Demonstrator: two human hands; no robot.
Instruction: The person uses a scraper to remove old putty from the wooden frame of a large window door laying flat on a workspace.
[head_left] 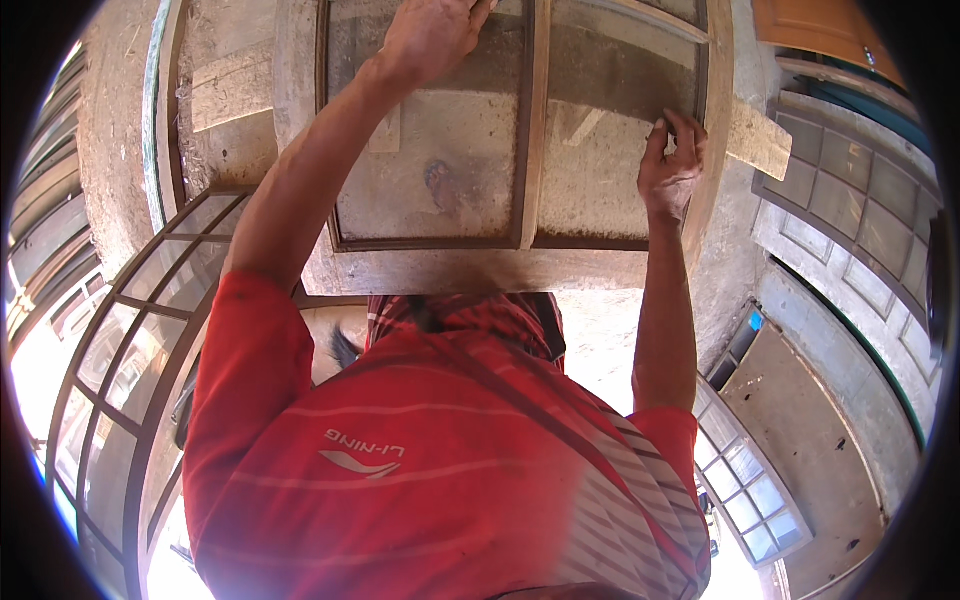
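A wooden window frame (534,120) with dusty glass panes (450,170) lies flat in front of me, its near rail close to my waist. My left hand (435,38) is over the far part of the left pane. Its fingers are curled, and the upper picture edge partly cuts them off, so what they hold cannot be made out. At the right side of the right pane, my right hand (672,170) rests with bent fingers apart, its tips at the dark inner edge of the frame. Nothing shows in that hand.
A pale board (758,142) sticks out beyond the frame on the right. Multi-pane window frames stand at my left (140,380) and lower right (745,480). Along the right side lean a gridded panel (850,180) and a brown board (810,440). Stacked timber (50,230) lies far left.
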